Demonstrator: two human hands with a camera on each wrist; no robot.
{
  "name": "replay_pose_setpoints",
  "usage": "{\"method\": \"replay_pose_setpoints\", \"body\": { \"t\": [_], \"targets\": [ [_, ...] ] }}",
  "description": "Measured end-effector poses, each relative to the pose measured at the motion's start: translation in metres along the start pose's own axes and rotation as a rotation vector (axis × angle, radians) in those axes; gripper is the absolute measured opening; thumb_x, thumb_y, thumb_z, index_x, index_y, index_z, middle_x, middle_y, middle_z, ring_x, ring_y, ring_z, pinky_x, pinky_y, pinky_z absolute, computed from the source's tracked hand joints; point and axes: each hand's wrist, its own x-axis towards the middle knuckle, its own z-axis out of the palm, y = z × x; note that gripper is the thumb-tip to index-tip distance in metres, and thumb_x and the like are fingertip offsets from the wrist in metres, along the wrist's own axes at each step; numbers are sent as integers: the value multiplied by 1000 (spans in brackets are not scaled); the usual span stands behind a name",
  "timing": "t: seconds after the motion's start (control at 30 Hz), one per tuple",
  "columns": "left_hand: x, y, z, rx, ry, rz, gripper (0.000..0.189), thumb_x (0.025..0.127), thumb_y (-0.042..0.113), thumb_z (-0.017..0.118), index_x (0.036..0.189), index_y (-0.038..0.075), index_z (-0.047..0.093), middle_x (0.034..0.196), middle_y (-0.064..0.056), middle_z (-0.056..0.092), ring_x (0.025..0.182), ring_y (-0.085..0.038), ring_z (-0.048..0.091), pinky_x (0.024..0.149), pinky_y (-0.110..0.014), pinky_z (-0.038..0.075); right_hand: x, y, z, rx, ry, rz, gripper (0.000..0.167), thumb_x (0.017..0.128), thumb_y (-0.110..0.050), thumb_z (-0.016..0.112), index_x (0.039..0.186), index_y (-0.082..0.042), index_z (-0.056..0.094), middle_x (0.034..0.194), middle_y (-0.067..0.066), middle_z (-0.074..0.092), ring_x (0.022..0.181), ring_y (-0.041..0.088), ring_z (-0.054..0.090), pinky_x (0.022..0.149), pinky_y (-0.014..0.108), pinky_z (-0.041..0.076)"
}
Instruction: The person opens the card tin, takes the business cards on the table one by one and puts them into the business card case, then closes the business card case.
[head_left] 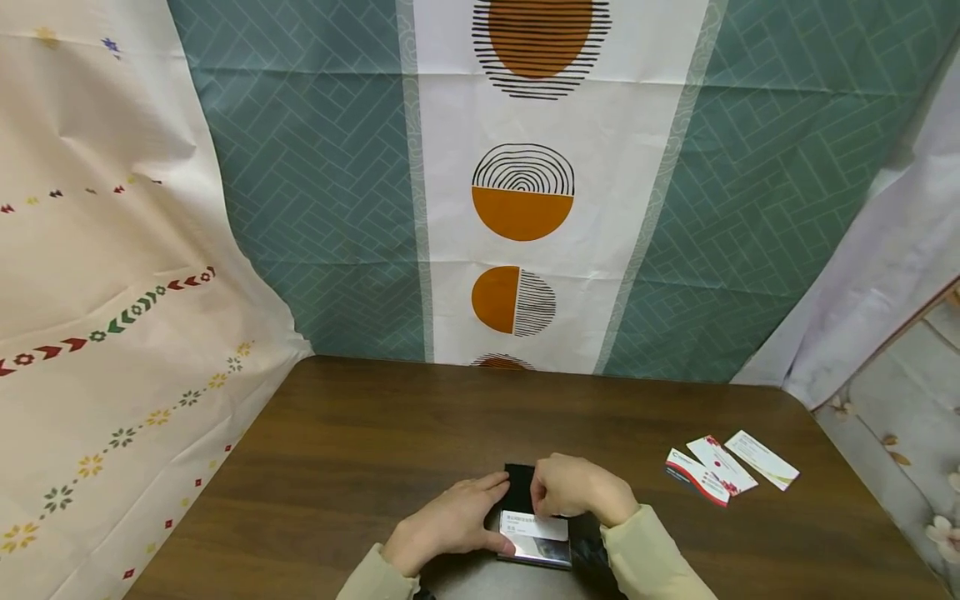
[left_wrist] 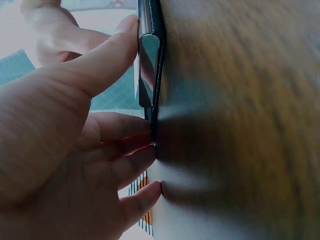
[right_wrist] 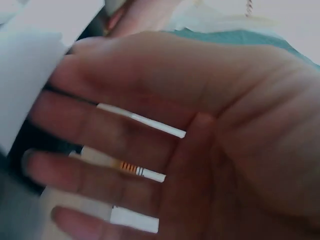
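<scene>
A black card case [head_left: 534, 562] with a shiny metal frame lies unfolded near the table's front edge, its dark flap [head_left: 519, 487] pointing away from me. A white business card [head_left: 532, 525] with small print sits over its metal part. My left hand [head_left: 453, 525] spreads along the left side, thumb pressing at the case's top face; in the left wrist view its other fingers [left_wrist: 132, 165] reach down by the flap to the table. With thumb and index finger, my right hand [head_left: 577, 487] pinches the far edge of the card, seen large and white [right_wrist: 40, 50] in the right wrist view.
Three printed cards lie partly overlapping on the right of the brown table [head_left: 360, 442]: one red and white [head_left: 697, 477], one with red flowers [head_left: 722, 465], one mostly white [head_left: 762, 460]. A patterned green and white cloth [head_left: 330, 167] hangs behind the table.
</scene>
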Motion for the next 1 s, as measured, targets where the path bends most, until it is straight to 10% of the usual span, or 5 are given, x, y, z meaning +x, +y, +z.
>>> {"method": "replay_pose_setpoints", "body": {
  "t": [0.13,0.43,1.0],
  "targets": [
    [0,-1,-1,0,-10,0,91,77,62,71,145,6,47,153,-5,39,135,-23,41,108,-39,36,-7,2,-4,-38,23,-44,2,84,-21,74,83,-20,75,72,-15,58,64,5,51,57,29,47],
    [-1,0,-2,1,-10,24,90,79,61,70,145,4,46,153,-7,38,137,-22,40,110,-39,34,-39,26,-17,-222,132,-115,30,87,-26,75,112,-10,70,98,-1,65,89,17,62,67,37,54],
    [-1,2,-2,-7,-19,16,89,79,59,72,146,4,46,154,-6,36,138,-23,38,111,-41,33,-98,151,-31,-267,349,89,49,90,-37,69,124,-2,63,117,16,60,104,39,58,79,56,51]
  ]
}}
